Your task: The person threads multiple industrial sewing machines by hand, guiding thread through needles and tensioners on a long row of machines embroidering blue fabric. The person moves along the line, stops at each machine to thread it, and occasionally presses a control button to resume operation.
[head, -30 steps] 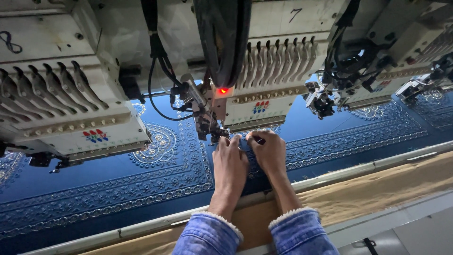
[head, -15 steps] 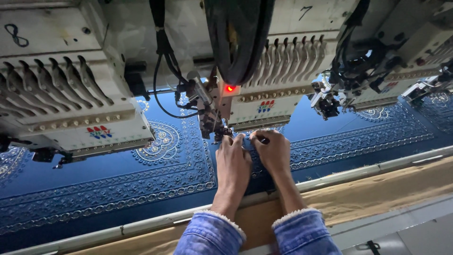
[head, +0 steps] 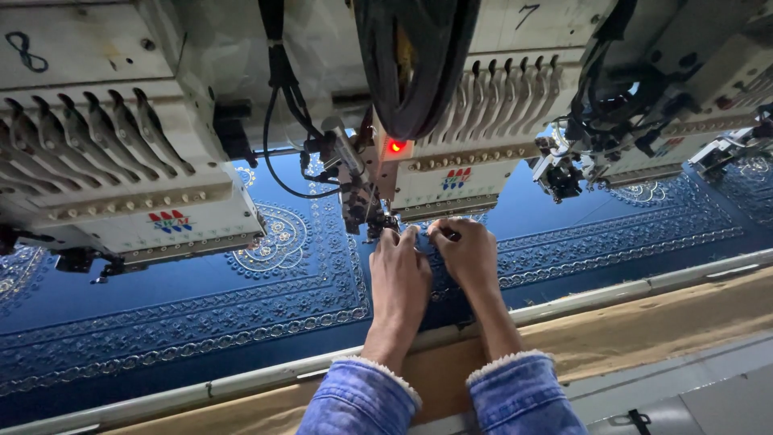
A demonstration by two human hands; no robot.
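Working under the embroidery head (head: 439, 173): our left hand (head: 400, 278) pressed flat on the blue fabric (head: 266, 298); right hand (head: 467, 254) pinching something small beside it, grip unclear. Border stitched; work unfinished.

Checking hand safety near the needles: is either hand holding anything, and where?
Cannot be told: both the left hand and right hand rest on the blue cloth, fingertips hidden at the needles.

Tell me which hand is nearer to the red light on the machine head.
Left. The left hand lies directly below the red light; the right hand lies below it, further right.
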